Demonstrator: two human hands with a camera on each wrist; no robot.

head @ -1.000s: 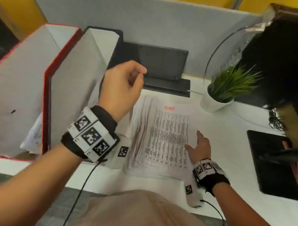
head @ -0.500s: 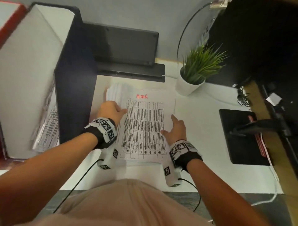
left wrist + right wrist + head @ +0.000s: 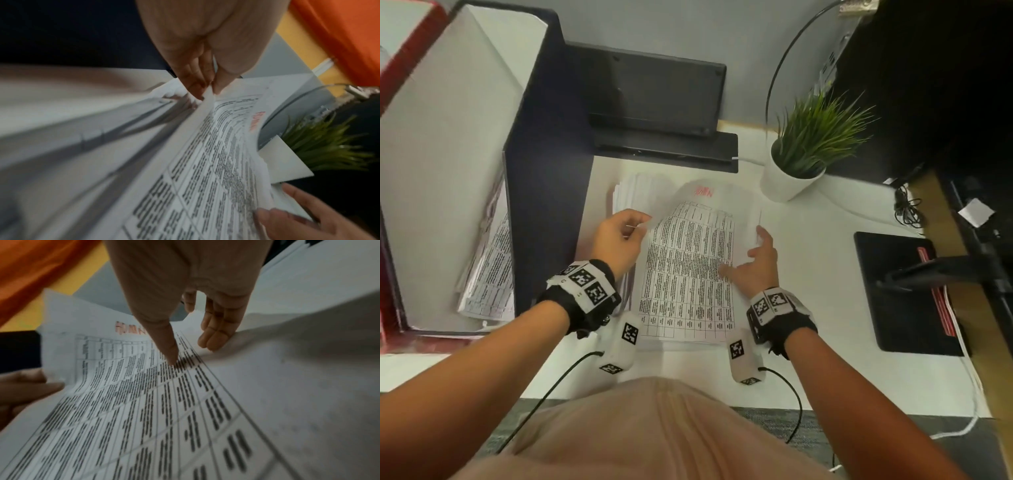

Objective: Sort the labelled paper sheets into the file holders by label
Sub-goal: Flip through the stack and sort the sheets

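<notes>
A printed table sheet [image 3: 688, 267] with a red label [image 3: 703, 192] tops the paper stack [image 3: 633, 192] on the white desk. My left hand [image 3: 642, 225] pinches the sheet's left edge between thumb and fingers [image 3: 208, 92] and lifts it, so the sheet [image 3: 205, 162] bows upward. At the sheet's right side my right hand [image 3: 744, 251] lies open: the thumb presses on the print [image 3: 172, 360] and straight fingers [image 3: 213, 342] rest by the right edge. Left of the stack stand a dark blue file holder [image 3: 544, 171], with printed sheets [image 3: 489, 274] inside, and a red holder [image 3: 410, 44].
A potted green plant [image 3: 787, 181] stands just right of the stack's far end. Behind the stack a black device [image 3: 654, 102] leans on the grey partition. A black monitor base [image 3: 904, 294] and cables [image 3: 907, 212] occupy the right side.
My left hand came down from the file holders to the stack, took the top sheet's left edge and raised it. My right hand stayed on the sheet's right side.
</notes>
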